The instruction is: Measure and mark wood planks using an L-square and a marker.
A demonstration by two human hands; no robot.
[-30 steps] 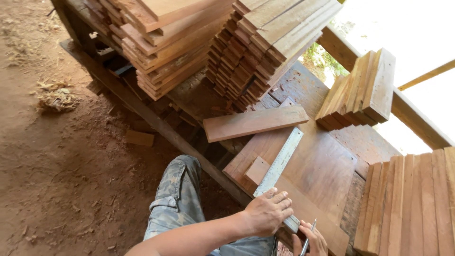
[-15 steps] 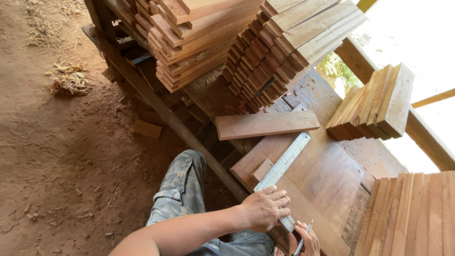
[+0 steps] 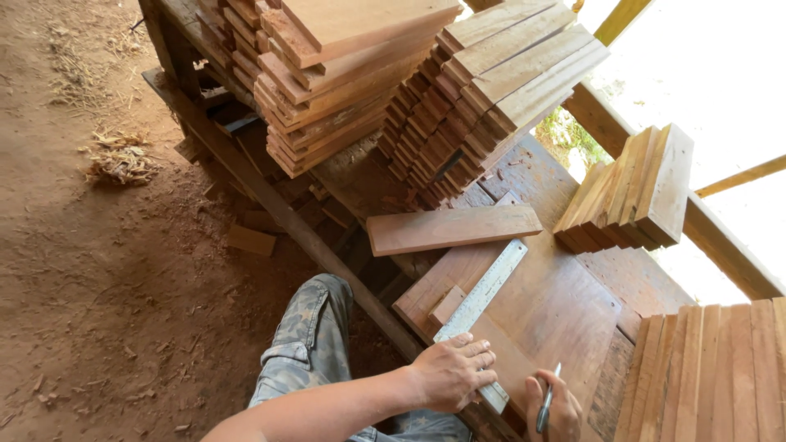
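In the head view, the left hand point(image 3: 450, 372) came in from the lower left on a bare forearm and lay palm down on the near end of a long metal ruler point(image 3: 481, 301). Its fingers were spread flat and pressed on the ruler rather than curled round it. The right hand point(image 3: 555, 407) sat just to the right of the ruler's near end, at the bottom edge of the view, closed round a thin pen point(image 3: 546, 399) that stood nearly upright with its tip toward the wood. Only part of this hand showed.

The ruler lay on a wide reddish board point(image 3: 548, 315) on the desk point(image 3: 573, 188) and ran from the left hand away to the upper right. A small wooden block point(image 3: 447, 304) lay against the ruler's left edge. Beyond the ruler's far end a single loose plank point(image 3: 452, 228) lay crosswise. Farther back from the ruler stood two tall stacks of planks point(image 3: 426, 90), leaning close together. To the right of the ruler's far end was a small bundle of short boards point(image 3: 632, 195), and to the right of its near end a row of boards point(image 3: 712, 372) stood on edge. Left of the ruler, below the desk's edge, was the person's knee in camouflage trousers point(image 3: 307, 344) over a dirt floor point(image 3: 98, 286) with scattered shavings.
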